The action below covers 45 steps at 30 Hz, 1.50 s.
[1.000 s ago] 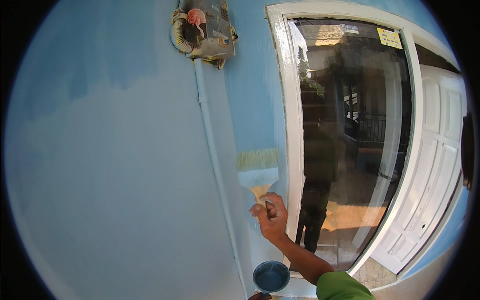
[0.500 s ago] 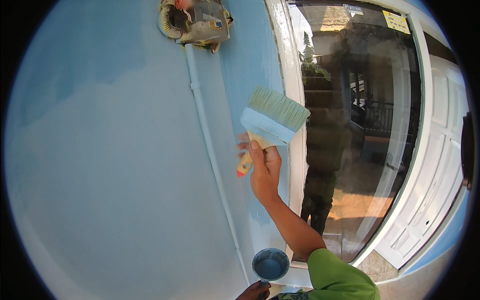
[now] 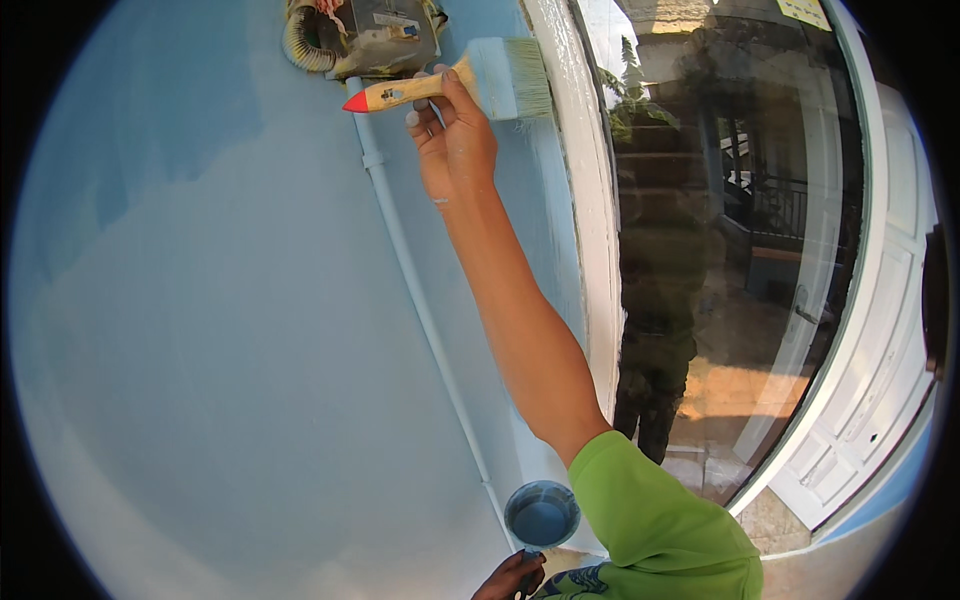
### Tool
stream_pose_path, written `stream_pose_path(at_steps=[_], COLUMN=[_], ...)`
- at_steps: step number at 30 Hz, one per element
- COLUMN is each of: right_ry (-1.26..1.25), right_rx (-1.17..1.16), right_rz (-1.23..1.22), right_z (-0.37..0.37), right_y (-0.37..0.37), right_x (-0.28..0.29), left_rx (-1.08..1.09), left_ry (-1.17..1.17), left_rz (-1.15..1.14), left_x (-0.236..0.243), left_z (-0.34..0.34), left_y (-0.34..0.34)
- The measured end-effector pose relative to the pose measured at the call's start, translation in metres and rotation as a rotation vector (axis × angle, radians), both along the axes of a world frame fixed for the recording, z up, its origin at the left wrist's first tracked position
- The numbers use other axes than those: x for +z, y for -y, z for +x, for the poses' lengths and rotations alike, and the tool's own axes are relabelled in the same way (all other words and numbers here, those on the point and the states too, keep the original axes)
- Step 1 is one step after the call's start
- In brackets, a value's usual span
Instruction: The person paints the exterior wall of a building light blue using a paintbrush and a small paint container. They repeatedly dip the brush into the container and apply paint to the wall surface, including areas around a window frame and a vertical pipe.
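A wide flat paintbrush point(image 3: 492, 82) lies sideways in my right hand point(image 3: 460, 145), its red-tipped wooden handle to the left. The pale bristles reach the strip of blue wall point(image 3: 535, 190) beside the white window frame point(image 3: 577, 150). Whether they touch the wall or the frame edge is hard to tell. My right arm stretches far up in a green sleeve. Low in the picture, my left hand point(image 3: 508, 577) is closed round the handle of a dipper point(image 3: 542, 515) with blue-grey paint inside; it is upright, below the right arm.
A meter box point(image 3: 385, 35) with a corrugated hose hangs at the top of the wall. From it a blue-painted pipe point(image 3: 420, 290) runs down the wall. Dark reflective window glass point(image 3: 700, 250) fills the right side, with a white panelled door point(image 3: 880, 300) beyond.
My right hand has risen up the wall, and the brush has turned from bristles-up to bristles pointing right, near the frame. The dipper in my left hand has hardly moved.
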State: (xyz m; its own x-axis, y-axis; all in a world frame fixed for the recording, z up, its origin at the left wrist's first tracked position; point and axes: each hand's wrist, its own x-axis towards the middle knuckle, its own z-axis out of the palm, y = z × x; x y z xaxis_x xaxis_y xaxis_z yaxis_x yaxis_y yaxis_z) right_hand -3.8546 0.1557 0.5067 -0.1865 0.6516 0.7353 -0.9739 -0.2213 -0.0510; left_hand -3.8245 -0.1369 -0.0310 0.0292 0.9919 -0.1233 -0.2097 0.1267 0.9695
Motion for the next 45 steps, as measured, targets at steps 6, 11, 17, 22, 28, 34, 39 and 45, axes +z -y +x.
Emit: stream_pose_path(at_steps=[6,11,17,22,28,34,39,45], right_ry=[0.006,-0.028,-0.045,-0.020,-0.018,-0.042,-0.044,-0.020], right_rx=[-0.015,-0.008,-0.012,-0.030,0.119,0.010,0.015,0.022], right_rz=[0.010,0.020,0.004,-0.073,-0.138,-0.011,-0.060,-0.097], right_z=[-0.012,-0.009,-0.015,-0.019,-0.011,-0.010,-0.010,-0.019], right_y=[-0.026,-0.035,-0.036,-0.045,-0.014,-0.019,-0.030,-0.012], right_x=[0.016,0.026,0.029,0.034,0.026,0.027,0.030,0.021], left_rx=[0.050,0.039,0.095,0.113,0.136,0.157,0.167,0.177], left_ry=[0.026,0.022,0.054,0.064,0.079,0.076,0.080,0.088], left_rz=[-0.378,-0.555,-0.434,-0.384,-0.360,-0.325,-0.305,-0.284], left_x=[-0.021,-0.036,-0.030,-0.029,-0.030,-0.029,-0.028,-0.030], left_z=[-0.006,-0.013,-0.010,-0.008,-0.005,-0.005,-0.005,-0.005], left_y=[-0.032,-0.038,-0.047,-0.051,-0.053,-0.054,-0.055,-0.054])
